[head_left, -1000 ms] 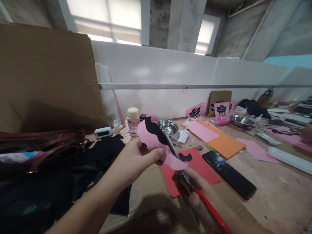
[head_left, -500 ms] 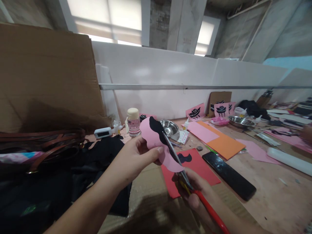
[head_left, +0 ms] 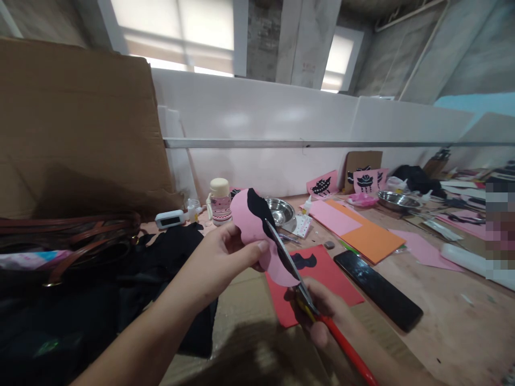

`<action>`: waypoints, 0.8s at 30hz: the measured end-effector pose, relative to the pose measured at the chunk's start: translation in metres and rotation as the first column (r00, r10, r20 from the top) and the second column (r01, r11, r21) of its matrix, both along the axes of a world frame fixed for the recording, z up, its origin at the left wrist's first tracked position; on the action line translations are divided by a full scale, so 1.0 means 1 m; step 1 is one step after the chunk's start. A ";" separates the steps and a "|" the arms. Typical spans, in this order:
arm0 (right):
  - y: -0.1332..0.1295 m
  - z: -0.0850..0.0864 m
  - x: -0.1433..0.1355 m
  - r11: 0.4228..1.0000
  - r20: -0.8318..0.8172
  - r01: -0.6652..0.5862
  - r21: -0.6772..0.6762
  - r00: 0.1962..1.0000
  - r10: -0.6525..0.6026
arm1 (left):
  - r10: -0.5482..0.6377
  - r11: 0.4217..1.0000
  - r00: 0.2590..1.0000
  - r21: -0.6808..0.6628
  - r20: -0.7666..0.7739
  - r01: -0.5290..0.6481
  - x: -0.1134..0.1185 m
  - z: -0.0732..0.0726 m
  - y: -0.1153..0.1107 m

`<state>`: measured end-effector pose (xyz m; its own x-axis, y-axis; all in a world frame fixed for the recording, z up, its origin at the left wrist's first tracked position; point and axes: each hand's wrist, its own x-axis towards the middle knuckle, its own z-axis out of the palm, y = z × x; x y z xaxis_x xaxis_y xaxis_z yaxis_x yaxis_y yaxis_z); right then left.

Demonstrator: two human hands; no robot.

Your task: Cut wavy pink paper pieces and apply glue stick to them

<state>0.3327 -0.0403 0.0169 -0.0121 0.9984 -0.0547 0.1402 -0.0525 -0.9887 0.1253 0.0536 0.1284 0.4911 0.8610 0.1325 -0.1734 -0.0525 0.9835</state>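
Observation:
My left hand [head_left: 231, 253] pinches a wavy-edged pink paper piece [head_left: 247, 222] between thumb and fingers. A black paper shape [head_left: 259, 210] lies along its right side. Scissors [head_left: 336, 343] with red handles are gripped in my right hand [head_left: 322, 311]. Their blades point up and left, along the edge of the black shape; how far they are apart is hard to tell. Below them, a red sheet [head_left: 338, 284] carries a dark wavy cutout [head_left: 308, 260]. Part of the sheet is hidden behind my right hand.
A black phone [head_left: 378, 289] lies right of the red sheet, near orange paper [head_left: 372, 239] and pink sheets. Farther back are a metal bowl [head_left: 280, 212], a cream-lidded bottle [head_left: 220, 201] and a glue bottle [head_left: 307, 206]. Black cloth [head_left: 173, 257] and a brown-strapped bag [head_left: 72, 254] sit left.
The pink and black paper has shifted and tilted slightly in my left hand. The scissor tips sit a little lower and farther left against it.

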 end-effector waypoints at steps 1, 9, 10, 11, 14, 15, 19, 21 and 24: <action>0.000 0.002 -0.001 0.999 -0.036 0.006 -0.040 0.999 -0.008 | -0.001 1.000 1.000 -0.004 0.007 0.001 0.000 0.000 0.000; 0.002 0.015 -0.005 0.996 -0.194 0.000 -0.086 0.981 -0.017 | -0.003 1.000 0.999 -0.007 0.040 0.003 -0.002 0.001 0.001; 0.002 0.016 -0.005 0.996 -0.192 -0.010 -0.090 0.981 -0.008 | 0.001 1.000 0.999 -0.008 0.041 -0.001 -0.002 0.000 0.001; 0.002 0.016 -0.005 0.995 -0.193 -0.023 -0.099 0.981 0.003 | 0.004 1.000 0.999 -0.009 0.041 -0.004 -0.002 0.000 0.001; 0.001 0.016 -0.005 0.989 -0.192 -0.072 -0.133 0.980 0.046 | 0.002 1.000 0.999 -0.004 0.037 -0.002 -0.002 0.000 0.001; 0.000 0.015 -0.005 0.988 -0.188 -0.077 -0.130 0.981 0.052 | 0.001 1.000 0.999 0.000 0.035 -0.001 -0.002 0.000 0.001; -0.002 0.017 -0.006 0.996 -0.159 -0.062 -0.064 0.986 0.051 | 0.004 1.000 1.000 0.007 0.018 -0.004 -0.002 0.002 0.001; -0.002 0.019 -0.006 0.996 -0.155 -0.066 -0.051 0.986 0.057 | 0.012 1.000 1.000 0.013 0.008 -0.012 -0.003 0.002 0.001; -0.001 0.023 -0.007 0.995 -0.171 -0.075 -0.064 0.983 0.063 | 0.038 0.999 0.999 0.019 -0.004 -0.038 -0.004 0.002 0.002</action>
<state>0.3259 -0.0416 0.0398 -0.0956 0.9886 -0.1160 -0.0225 -0.1187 -0.9927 0.1212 0.0553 0.1306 0.4590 0.8762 0.1468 -0.1670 -0.0772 0.9829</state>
